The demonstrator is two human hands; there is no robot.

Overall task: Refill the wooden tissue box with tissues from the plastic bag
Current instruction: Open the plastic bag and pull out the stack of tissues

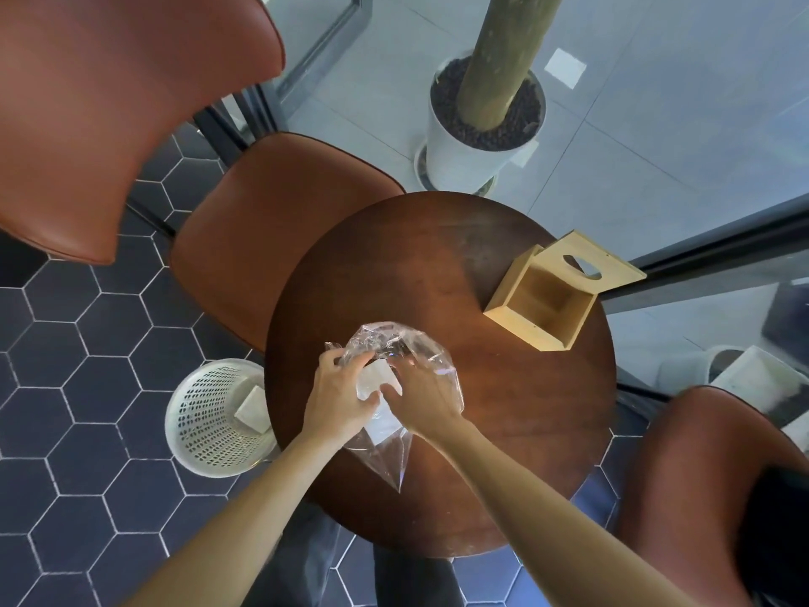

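Left hand [339, 394]: fingers curled, gripping the clear plastic bag [394, 357] at its left side. Right hand [420, 398]: fingers bent over the bag, gripping the film with the white tissues [375, 378] showing through between both hands. Bag sits on the near part of the round table [503, 414]. Beyond, at the far right edge: wooden tissue box [540, 306], open, lid [589, 267] leaning against its far side. White basket [214, 416] on floor, left.

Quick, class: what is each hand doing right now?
Left hand: grips the clear plastic bag.
Right hand: grips the same bag over the white tissues.
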